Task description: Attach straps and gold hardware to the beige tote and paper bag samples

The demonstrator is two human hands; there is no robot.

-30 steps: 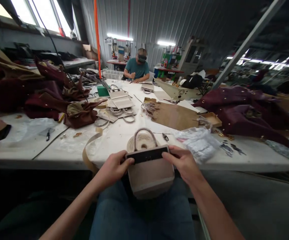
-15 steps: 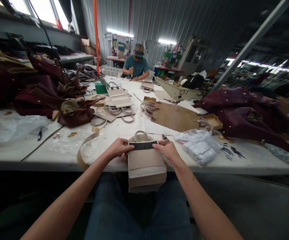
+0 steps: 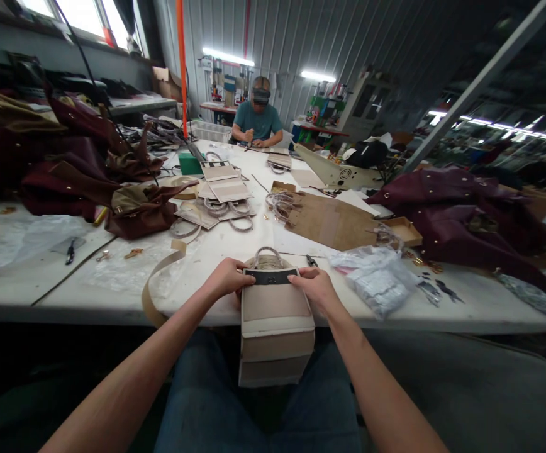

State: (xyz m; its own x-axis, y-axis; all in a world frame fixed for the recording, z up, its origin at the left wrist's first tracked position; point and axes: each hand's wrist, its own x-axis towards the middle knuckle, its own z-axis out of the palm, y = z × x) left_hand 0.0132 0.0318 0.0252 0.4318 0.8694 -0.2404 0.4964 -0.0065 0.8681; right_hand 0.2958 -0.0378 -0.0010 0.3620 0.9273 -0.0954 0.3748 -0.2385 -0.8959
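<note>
At the table's front edge, a beige handbag panel point(image 3: 277, 305) hangs down over my lap, with a dark strip point(image 3: 272, 277) along its top. My left hand point(image 3: 229, 277) pinches the upper left corner of this panel, thumb on the dark strip. On the opposite corner my right hand point(image 3: 314, 283) grips in the same way, thumb in front and fingers behind. A wrapped loop handle point(image 3: 268, 253) rises behind the strip, between my hands. Just beyond my right hand lies a small dark tool point(image 3: 311, 260), partly hidden.
Beige panels with handles point(image 3: 226, 189) are piled farther back, near a brown panel stack point(image 3: 332, 217). A plastic bag point(image 3: 379, 280) lies to the right. Maroon bags point(image 3: 462, 220) cover both sides. A tan strip point(image 3: 153, 289) curls over the edge. Opposite sits a co-worker point(image 3: 258, 119).
The lower part of the beige panel hangs farther down, showing more of its bottom section. Both hands keep their grip on the top corners.
</note>
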